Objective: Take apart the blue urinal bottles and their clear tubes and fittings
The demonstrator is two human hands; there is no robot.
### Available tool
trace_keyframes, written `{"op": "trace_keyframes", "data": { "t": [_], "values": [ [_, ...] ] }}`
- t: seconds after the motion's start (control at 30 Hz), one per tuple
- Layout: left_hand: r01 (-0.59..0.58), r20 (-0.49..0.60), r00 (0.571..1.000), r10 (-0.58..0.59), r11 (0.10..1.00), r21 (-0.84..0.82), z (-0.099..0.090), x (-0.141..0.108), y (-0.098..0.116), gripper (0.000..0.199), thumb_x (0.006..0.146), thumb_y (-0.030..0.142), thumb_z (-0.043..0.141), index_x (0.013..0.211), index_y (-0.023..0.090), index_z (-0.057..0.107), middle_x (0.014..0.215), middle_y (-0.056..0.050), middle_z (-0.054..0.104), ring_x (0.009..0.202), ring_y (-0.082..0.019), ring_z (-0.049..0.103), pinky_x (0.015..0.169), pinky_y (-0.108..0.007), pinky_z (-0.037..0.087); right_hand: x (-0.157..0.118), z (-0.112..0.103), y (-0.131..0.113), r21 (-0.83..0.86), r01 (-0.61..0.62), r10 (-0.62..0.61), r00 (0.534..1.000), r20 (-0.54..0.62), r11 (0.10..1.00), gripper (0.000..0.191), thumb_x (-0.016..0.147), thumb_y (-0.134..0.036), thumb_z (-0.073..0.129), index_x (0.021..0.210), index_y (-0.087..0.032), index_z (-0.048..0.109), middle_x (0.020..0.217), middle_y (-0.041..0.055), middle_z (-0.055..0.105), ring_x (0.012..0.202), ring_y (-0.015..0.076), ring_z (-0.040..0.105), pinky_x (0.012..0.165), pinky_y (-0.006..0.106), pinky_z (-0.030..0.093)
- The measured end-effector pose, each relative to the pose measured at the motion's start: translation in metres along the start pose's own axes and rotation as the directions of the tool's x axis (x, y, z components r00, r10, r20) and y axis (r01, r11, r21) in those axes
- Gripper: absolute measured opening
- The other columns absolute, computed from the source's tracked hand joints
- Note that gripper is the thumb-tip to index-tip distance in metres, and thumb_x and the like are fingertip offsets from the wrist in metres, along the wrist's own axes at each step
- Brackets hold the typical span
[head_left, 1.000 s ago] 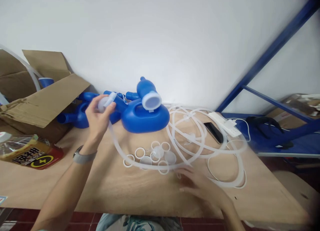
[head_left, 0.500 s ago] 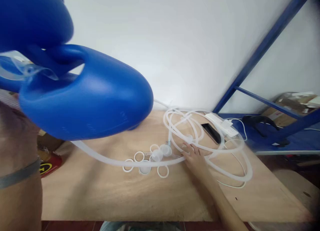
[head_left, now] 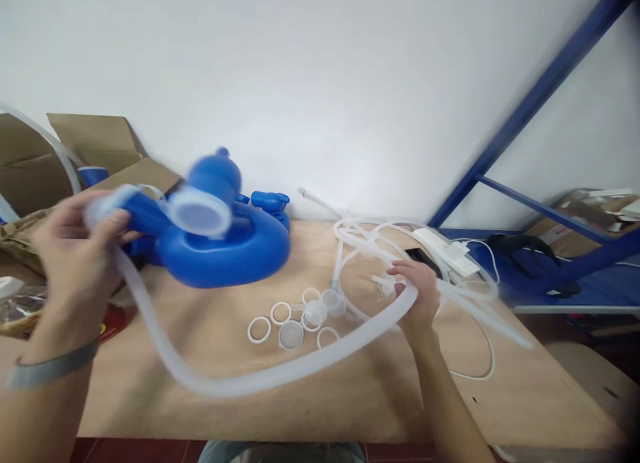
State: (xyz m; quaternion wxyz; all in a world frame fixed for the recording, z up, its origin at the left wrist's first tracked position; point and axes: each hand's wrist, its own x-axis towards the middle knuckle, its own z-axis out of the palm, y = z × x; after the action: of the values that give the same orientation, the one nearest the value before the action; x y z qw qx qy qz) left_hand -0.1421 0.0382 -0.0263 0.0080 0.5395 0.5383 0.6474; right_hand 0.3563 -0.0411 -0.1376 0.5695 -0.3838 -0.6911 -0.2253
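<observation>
My left hand [head_left: 75, 246] is closed around the white-capped neck of a blue plastic bottle [head_left: 225, 256], which hangs over the table's left side. The bottle is smeared by motion, and a pale round opening faces me. From beside my left hand a translucent white hose [head_left: 265, 379] sags in a curve across to my right hand [head_left: 419, 289], whose fingers are wrapped round it. Below the bottle, several white rings [head_left: 259, 329] and clear caps [head_left: 315, 312] lie on the wooden table [head_left: 240, 416]. More hose [head_left: 357, 243] lies coiled behind my right hand.
At the left are an open cardboard box [head_left: 95, 139] and a red item [head_left: 113, 323]. More blue bottles [head_left: 270, 201] stand by the wall. A phone [head_left: 419, 255] and a white power strip [head_left: 450, 253] lie at the right, beside a blue metal frame [head_left: 530, 106].
The blue bottle has moved down and away from me and turned, showing its pale opening. My right hand has lifted a length of hose off the table.
</observation>
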Motion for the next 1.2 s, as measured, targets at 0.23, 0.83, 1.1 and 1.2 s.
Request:
{"op": "trace_keyframes", "data": {
  "t": [0.23,0.83,1.1,1.2],
  "values": [
    [0.083,0.279,0.959,-0.044,0.988,-0.132,0.081,-0.073,-0.037,0.063,0.072,0.062,0.085,0.116,0.018,0.074,0.123,-0.006,0.076,0.113,-0.022,0.069,0.110,-0.039,0.056,0.035,0.006,-0.003,0.278,-0.044,0.057,0.998,-0.039,0.960,0.023,0.093,-0.020,0.074,0.115,-0.028,0.071,0.068,-0.0044,0.053,0.055,0.0141,0.049,0.053,0.028,0.045],
    [0.047,0.625,0.778,-0.064,0.998,0.044,0.100,-0.069,-0.067,0.083,0.073,0.079,0.074,0.132,0.022,0.065,0.143,-0.013,0.065,0.140,-0.036,0.056,0.126,-0.058,0.042,0.077,0.030,-0.100,0.448,0.271,-0.425,0.858,0.289,0.852,0.012,0.103,-0.012,0.062,0.101,-0.015,0.074,0.071,0.0001,0.064,0.069,0.0136,0.055,0.058,0.028,0.042],
    [-0.038,0.969,0.235,-0.073,0.996,0.085,0.036,-0.162,0.085,0.059,0.091,0.070,0.059,0.141,0.040,0.060,0.119,-0.002,0.077,0.104,-0.024,0.074,0.083,-0.031,0.062,0.064,0.062,-0.114,0.284,0.293,-0.390,0.830,0.399,0.913,0.018,0.103,-0.011,0.057,0.110,-0.018,0.071,0.084,0.0022,0.070,0.078,0.0161,0.060,0.067,0.030,0.048],
    [0.025,0.964,0.175,-0.198,0.980,0.197,0.035,-0.176,0.093,0.059,0.098,0.066,0.043,0.151,0.041,0.052,0.097,-0.002,0.079,0.084,-0.024,0.073,0.072,-0.031,0.058,0.054,0.071,-0.094,0.278,0.241,-0.342,0.845,0.411,0.930,0.020,0.104,-0.017,0.055,0.119,-0.018,0.068,0.088,0.0043,0.072,0.080,0.0190,0.064,0.071,0.034,0.050]
  ]
}}
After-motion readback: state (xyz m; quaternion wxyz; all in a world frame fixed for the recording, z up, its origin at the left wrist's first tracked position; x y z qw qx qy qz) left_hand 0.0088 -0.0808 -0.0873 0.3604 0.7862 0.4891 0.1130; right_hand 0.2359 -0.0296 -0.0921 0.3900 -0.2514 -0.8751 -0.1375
